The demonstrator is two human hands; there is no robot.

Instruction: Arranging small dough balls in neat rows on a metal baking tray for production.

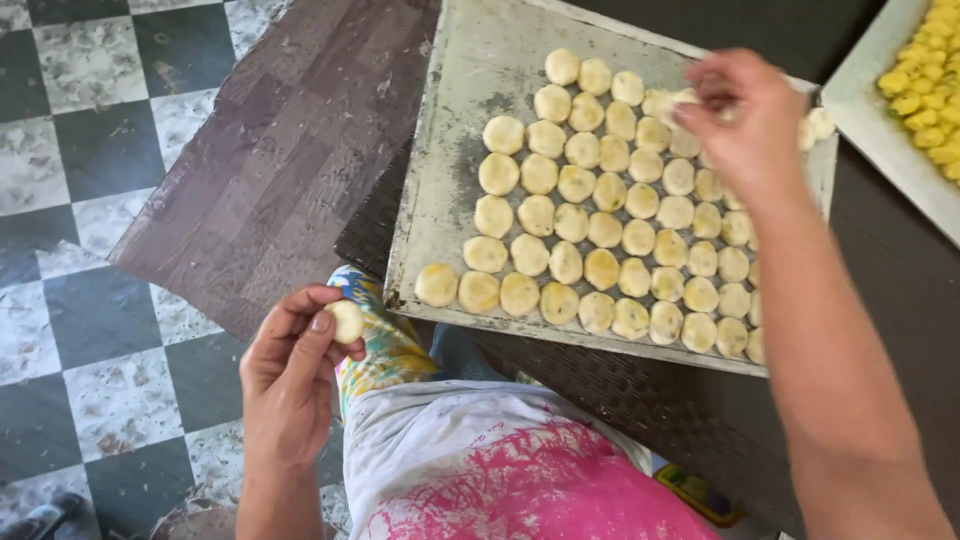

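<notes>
Pinching one dough ball (347,321) near the worktop's edge, the left hand (290,375) is waiting; the right hand (745,125) is gripping another dough piece (668,102) over the far tray (455,140).

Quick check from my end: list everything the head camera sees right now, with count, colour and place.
tray: one, grey metal, worn, centre on the table
dough rounds: dozens, pale yellow, in rows on the tray
table: one, dark woven surface, under the tray
second tray: one, pale, top right, partly cut off
yellow pieces: many, bright yellow, on the second tray
board: one, purple-brown, beside the tray, over the floor
floor: checkered dark and white tiles, left
apron: white with pink stains, bottom centre
left hand: holds one dough round, off the tray, lower left
right hand: over the tray's far end, fingers on a dough piece
</notes>
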